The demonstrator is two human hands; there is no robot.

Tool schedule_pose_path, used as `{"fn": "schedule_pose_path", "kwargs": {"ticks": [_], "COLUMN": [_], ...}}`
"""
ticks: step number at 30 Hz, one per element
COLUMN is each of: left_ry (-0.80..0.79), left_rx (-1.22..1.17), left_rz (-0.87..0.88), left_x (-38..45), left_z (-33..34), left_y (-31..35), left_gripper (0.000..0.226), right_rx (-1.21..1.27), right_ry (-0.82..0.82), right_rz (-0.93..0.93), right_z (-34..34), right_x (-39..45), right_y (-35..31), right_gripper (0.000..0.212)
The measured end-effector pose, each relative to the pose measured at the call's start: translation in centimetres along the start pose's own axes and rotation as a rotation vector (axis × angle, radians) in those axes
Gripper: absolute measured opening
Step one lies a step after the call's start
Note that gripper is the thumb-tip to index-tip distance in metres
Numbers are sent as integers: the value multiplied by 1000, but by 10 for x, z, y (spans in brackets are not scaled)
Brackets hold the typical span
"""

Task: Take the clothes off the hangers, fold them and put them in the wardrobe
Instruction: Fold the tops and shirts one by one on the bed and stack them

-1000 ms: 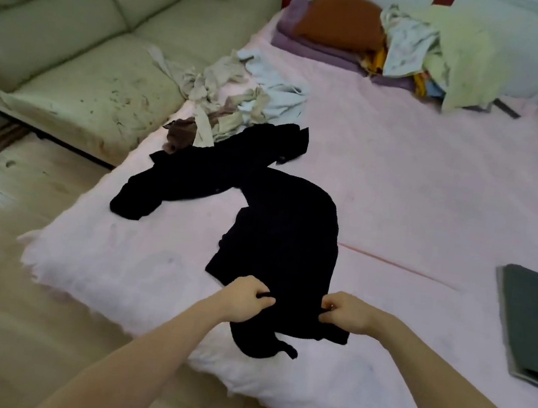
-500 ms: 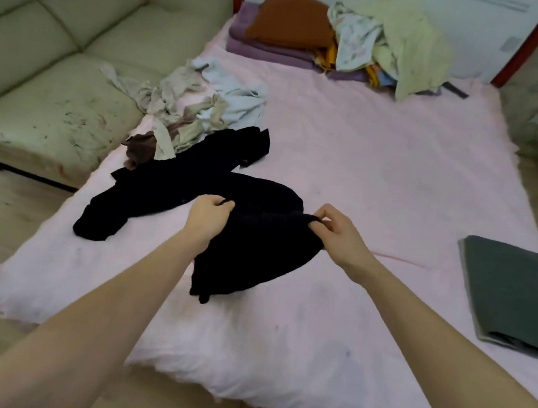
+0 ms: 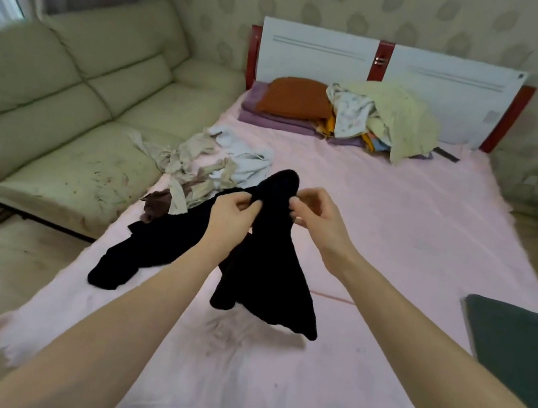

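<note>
The bed (image 3: pixel 396 221) fills the room ahead, its pink cover bare on the near side, with a sofa (image 3: pixel 68 99) along its left edge. Over the middle of the bed hangs the black garment (image 3: pixel 261 272), lifted at one bunched end and drooping toward the person; its long axis runs from the raised bunch down and left, where a trailing part lies on the cover. The left hand (image 3: pixel 231 219) and right hand (image 3: pixel 320 221) are close together at the top, each pinching the cloth, the left seemingly gripping more of it. A folded grey piece (image 3: pixel 513 349) lies well apart to the right, a tangle of pale clothes (image 3: pixel 211 164) just behind the garment, another heap (image 3: pixel 387 116) by the headboard. I judge the bare near cover the natural spot to spread it; nothing blocks that.
</note>
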State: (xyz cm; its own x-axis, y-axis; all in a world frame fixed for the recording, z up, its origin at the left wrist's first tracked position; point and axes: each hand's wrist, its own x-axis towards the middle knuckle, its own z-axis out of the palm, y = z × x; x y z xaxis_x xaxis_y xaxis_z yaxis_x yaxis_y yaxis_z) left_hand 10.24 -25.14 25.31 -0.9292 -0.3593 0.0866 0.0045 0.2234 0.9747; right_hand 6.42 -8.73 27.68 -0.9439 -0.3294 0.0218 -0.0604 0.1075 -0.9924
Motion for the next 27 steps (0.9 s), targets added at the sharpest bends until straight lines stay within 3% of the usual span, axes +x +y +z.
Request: {"fn": "schedule_pose_path", "kwargs": {"ticks": [3, 6, 11, 13, 15, 17, 20, 23, 27], "left_ry": [42, 20, 23, 13, 45, 159, 306, 285, 270], "left_rx": [-203, -372, -554, -566, -569, -495, -209, 187, 457], "left_rz": [-130, -222, -298, -318, -341, -345, -318, -264, -291], "left_x": [6, 9, 18, 21, 25, 32, 35, 25, 21], "left_z": [3, 12, 12, 8, 1, -15, -48, -64, -52], "left_y": [19, 42, 67, 67, 63, 54, 24, -5, -4], "left_gripper": [34, 20, 12, 14, 16, 15, 20, 28, 24], "right_rx": [-165, -247, -214, -236, -239, -325, -484, -694, -788], "right_ry": [-67, -141, -159, -187, -151, -138, -164, -105, 91], "right_rz": [131, 232, 199, 158, 146, 118, 83, 11, -63], "right_z": [-9, -13, -16, -12, -9, -13, -29, -40, -51], "right_x": [-18, -24, -14, -7, 0, 4, 4, 5, 12], "right_y": [36, 66, 77, 76, 75, 72, 62, 46, 23], "right_gripper": [40, 49, 72, 62, 34, 17, 27, 32, 24]}}
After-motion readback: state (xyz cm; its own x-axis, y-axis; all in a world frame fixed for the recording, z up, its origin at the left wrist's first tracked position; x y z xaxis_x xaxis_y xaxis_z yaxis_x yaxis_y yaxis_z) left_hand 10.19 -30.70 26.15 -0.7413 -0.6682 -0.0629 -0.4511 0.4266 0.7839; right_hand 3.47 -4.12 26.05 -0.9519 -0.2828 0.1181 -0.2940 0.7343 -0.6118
